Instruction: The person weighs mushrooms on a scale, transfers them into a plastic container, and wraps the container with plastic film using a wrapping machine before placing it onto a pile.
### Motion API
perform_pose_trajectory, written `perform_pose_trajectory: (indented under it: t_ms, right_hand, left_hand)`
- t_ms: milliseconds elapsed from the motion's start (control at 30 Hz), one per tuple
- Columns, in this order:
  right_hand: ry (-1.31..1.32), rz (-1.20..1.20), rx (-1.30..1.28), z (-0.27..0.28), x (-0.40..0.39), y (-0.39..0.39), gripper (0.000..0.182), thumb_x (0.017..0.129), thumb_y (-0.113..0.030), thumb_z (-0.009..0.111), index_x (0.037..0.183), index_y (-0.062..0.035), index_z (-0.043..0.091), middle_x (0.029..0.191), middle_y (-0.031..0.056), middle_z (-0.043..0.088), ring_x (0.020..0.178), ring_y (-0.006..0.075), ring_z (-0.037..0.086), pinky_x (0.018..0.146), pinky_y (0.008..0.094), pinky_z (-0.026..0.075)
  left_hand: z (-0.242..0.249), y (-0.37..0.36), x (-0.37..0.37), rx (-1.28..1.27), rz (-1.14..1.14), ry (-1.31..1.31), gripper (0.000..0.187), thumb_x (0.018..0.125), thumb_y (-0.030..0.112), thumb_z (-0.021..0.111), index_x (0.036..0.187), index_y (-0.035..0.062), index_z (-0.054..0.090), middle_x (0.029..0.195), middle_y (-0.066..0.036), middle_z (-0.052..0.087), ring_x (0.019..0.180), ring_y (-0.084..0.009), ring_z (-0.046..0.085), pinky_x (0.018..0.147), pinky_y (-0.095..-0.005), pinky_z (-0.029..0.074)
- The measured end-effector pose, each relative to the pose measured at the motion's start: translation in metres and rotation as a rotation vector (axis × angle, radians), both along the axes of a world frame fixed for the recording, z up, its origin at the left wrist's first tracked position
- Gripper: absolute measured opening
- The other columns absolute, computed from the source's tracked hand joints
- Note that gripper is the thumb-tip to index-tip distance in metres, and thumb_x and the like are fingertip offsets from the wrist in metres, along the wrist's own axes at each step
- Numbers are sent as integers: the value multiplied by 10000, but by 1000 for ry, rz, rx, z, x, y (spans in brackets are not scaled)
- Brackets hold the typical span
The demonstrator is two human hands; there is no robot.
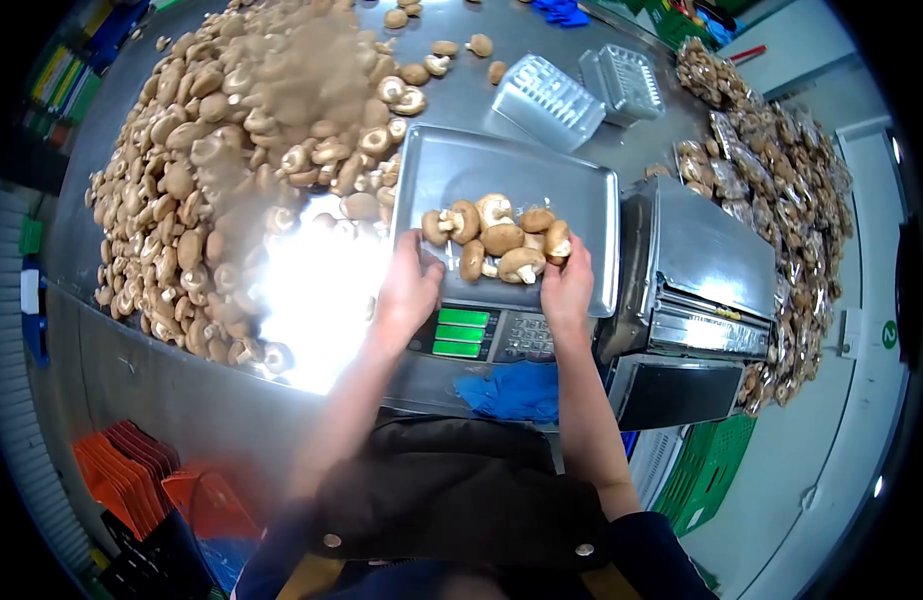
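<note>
Several brown-capped mushrooms (502, 239) sit together on the steel weighing tray of a scale (511, 160). Glints around them show a clear plastic punnet (449, 262), whose walls are hard to make out. My left hand (410, 288) grips its left side, fingers curled near the edge. On the right, my right hand (569, 283) closes on the opposite side, its fingertips beside a mushroom. Below the tray, the scale's panel has green displays (460, 333) and a keypad (528, 338); the digits are unreadable.
A large heap of loose mushrooms (181, 180) covers the table's left side, under strong glare. Empty clear punnets (549, 103) stand behind the scale. A steel wrapping or labelling machine (716, 250) is at right, with wrapped packs (806, 200) piled beyond. A blue cloth (511, 391) lies in front.
</note>
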State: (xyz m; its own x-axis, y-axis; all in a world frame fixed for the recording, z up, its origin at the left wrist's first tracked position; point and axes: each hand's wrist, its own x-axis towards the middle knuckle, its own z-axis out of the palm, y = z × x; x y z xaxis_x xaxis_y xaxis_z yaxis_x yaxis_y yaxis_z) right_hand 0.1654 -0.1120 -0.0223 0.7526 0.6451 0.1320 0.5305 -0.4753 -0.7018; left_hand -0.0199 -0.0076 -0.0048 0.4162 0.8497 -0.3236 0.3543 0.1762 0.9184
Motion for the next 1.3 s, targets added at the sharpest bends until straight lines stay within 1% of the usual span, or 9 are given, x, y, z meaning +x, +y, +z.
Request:
perform_pose_trajectory:
  t_ms: [133,200,333,367,500,633,767,1067,1300]
  right_hand:
    - [-64,66,4,-4,5,-12,548,776,63,605,1298,4,448,1278,224,477,1201,390,460,1026,424,380]
    - [8,46,66,12,1,-11,619,760,63,625,1337,-21,417,1303,213,457,1203,386,462,1023,421,385]
    - [-111,160,180,29,5,-12,671,737,53,662,1355,-72,433,1313,195,444,1213,369,461,1006,405,406]
    - [-233,237,146,21,12,-16,632,726,28,687,1312,-90,483,1273,179,476,1185,355,487,972,396,433]
    - [-199,269,217,31,26,-17,498,756,-44,697,1223,-64,523,1198,164,529,1070,331,564,915,388,466]
    - [225,252,361,55,24,13,420,841,-186,662,1216,-58,522,1169,198,540,1088,329,562,927,392,456]
    - [-128,627,108,34,36,48,394,890,-242,596,1226,-46,529,1219,174,545,1101,380,533,982,444,406]
    - [147,618,89,56,45,55,419,871,-233,628,1230,-35,543,1178,165,582,1097,362,540,968,420,414]
    - [-73,729,-184,35,60,66,502,943,-399,503,1314,-62,493,1254,180,552,1152,367,519,998,421,391]
  left_hand:
    - [-7,0,-3,585,-78,279,456,834,30,629,1239,-77,449,786,-185,644,626,-306,648,568,-380,518]
    - [7,-8,-4,817,22,393,498,833,89,659,1260,-58,449,976,-235,630,812,-368,651,706,-409,525]
    - [33,-11,16,978,-214,222,696,816,307,702,1350,-12,390,1407,-254,354,1298,-429,353,1045,-483,331]
    - [30,-11,23,968,-305,255,861,751,482,725,1384,21,368,1454,-243,293,1348,-458,259,1086,-546,230]
    - [29,-9,51,1041,-369,405,982,635,601,750,1390,86,391,1443,-232,324,1336,-468,274,1070,-617,170]
    - [27,0,54,1007,-416,451,920,637,564,748,1355,77,443,1395,-207,398,1295,-450,326,1053,-610,201]
    - [17,6,49,1020,-414,363,920,622,526,755,1355,67,441,1387,-172,412,1294,-399,342,1062,-599,201]
    - [16,9,46,1018,-432,316,894,630,505,748,1342,52,451,1383,-169,415,1304,-397,321,1079,-595,174]
    - [14,8,48,1001,-420,297,918,632,532,747,1330,16,446,1384,-179,406,1313,-407,303,1081,-611,151]
